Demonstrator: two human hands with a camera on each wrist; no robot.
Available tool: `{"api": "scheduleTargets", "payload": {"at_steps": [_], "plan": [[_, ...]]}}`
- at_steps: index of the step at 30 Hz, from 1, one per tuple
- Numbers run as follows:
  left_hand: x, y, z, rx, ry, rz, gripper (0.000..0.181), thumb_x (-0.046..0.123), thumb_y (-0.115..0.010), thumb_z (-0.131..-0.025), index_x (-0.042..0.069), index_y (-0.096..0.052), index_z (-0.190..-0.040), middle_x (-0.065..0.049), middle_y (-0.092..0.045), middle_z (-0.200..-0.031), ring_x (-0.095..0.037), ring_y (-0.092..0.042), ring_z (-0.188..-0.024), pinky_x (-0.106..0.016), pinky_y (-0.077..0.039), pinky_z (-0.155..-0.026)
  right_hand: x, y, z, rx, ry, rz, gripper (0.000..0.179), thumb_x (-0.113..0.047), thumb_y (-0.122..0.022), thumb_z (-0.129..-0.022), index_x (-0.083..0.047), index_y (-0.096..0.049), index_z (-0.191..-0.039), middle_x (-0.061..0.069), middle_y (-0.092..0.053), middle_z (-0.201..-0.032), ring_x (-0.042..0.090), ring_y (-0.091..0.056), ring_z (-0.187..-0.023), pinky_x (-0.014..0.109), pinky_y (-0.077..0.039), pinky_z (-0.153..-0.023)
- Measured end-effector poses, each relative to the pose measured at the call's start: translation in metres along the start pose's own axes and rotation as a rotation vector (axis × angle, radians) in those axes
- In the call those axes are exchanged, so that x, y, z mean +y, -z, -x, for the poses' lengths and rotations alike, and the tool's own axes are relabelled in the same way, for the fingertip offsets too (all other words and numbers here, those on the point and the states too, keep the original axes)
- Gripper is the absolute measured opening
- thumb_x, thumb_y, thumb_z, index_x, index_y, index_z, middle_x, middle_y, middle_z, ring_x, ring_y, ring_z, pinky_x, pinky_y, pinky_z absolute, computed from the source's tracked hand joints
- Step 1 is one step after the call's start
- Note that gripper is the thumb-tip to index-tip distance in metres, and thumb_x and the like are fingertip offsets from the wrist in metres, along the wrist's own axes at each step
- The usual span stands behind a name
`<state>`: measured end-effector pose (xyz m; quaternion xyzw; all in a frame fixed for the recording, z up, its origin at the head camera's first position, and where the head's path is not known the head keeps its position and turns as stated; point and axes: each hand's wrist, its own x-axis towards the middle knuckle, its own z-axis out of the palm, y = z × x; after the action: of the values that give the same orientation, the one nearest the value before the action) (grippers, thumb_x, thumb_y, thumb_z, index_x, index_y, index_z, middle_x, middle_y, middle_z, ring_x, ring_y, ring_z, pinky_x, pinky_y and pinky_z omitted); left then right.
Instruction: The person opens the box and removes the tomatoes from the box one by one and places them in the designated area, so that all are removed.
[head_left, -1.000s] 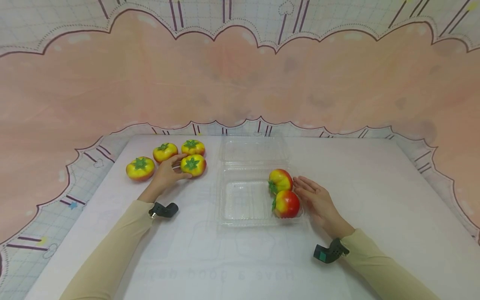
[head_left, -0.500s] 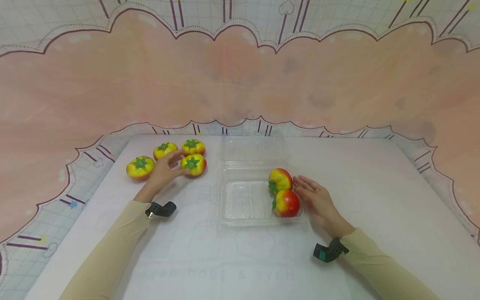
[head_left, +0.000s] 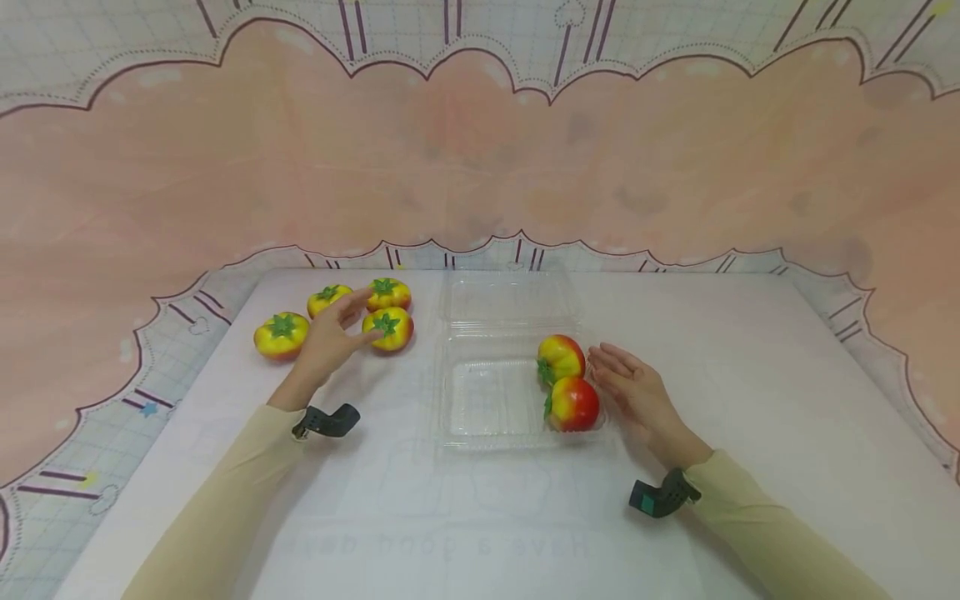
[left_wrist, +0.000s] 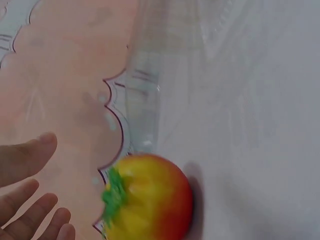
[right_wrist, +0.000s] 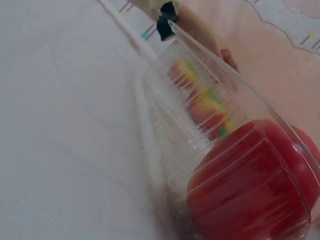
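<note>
- The yellow-red fruit at the left group's near right sits stem up; cupping its sides evenly would probably hold best.
- The left hand, wide and holding nothing, should avoid nudging the far fruit.
- The right hand, fingers straight, could steady the clear box; whether it touches is unclear.
- The left hand partly hides another fruit.
</note>
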<state>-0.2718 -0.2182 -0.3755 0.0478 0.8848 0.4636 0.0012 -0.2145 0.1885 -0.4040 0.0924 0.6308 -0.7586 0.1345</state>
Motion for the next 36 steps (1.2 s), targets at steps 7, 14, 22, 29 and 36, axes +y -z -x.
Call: {"api": "scheduleTargets", "payload": {"at_steps": [7,14,22,29,36], "plan": [[0.029,-0.010,0.008,-0.044,-0.052,0.035,0.062,0.009,-0.066,-0.086,0.007,-0.039,-0.142,-0.020,-0.042,-0.143,-0.036,-0.037,-0.135,-0.048,-0.033,-0.111,0.002,0.002,-0.005,-0.026,0.050,0.102,0.060,-0.013,-0.048,-0.098,-0.006,-0.019,-0.149,0.012,-0.028,-0.154,0.008,-0.047,-0.129,0.017,-0.041,-0.098],[0.055,-0.022,0.015,-0.122,-0.104,0.042,0.062,0.009,-0.069,-0.084,0.011,-0.043,-0.140,-0.016,-0.044,-0.143,-0.033,-0.040,-0.134,-0.047,-0.037,-0.108,0.006,0.007,-0.009,-0.073,0.111,0.181,0.061,-0.012,-0.051,-0.097,-0.004,-0.020,-0.149,0.013,-0.029,-0.153,0.020,-0.034,-0.139,0.015,-0.042,-0.096],[0.081,-0.039,0.014,-0.215,-0.263,0.026,0.062,0.006,-0.072,-0.081,0.008,-0.046,-0.137,-0.014,-0.050,-0.139,-0.031,-0.046,-0.129,-0.045,-0.038,-0.108,0.008,0.012,-0.011,-0.107,0.124,0.210,0.063,-0.017,-0.053,-0.096,-0.005,-0.020,-0.149,0.013,-0.030,-0.153,0.008,-0.044,-0.132,0.017,-0.042,-0.097],[0.096,-0.053,0.008,-0.326,-0.339,0.038,0.061,0.007,-0.071,-0.082,0.005,-0.046,-0.137,-0.013,-0.048,-0.141,-0.030,-0.048,-0.128,-0.044,-0.039,-0.108,0.006,0.012,-0.010,-0.116,0.093,0.181,0.063,-0.017,-0.052,-0.097,-0.004,-0.020,-0.149,0.013,-0.029,-0.153,0.006,-0.046,-0.131,0.021,-0.039,-0.099],[0.101,-0.064,-0.003,-0.430,-0.379,0.016,0.058,0.010,-0.071,-0.083,0.006,-0.048,-0.136,-0.013,-0.050,-0.139,-0.030,-0.050,-0.126,-0.042,-0.040,-0.108,0.006,0.012,-0.012,-0.126,0.092,0.122,0.062,-0.014,-0.051,-0.096,-0.001,-0.020,-0.148,0.017,-0.026,-0.152,-0.013,-0.056,-0.103,0.019,-0.041,-0.097]]}}
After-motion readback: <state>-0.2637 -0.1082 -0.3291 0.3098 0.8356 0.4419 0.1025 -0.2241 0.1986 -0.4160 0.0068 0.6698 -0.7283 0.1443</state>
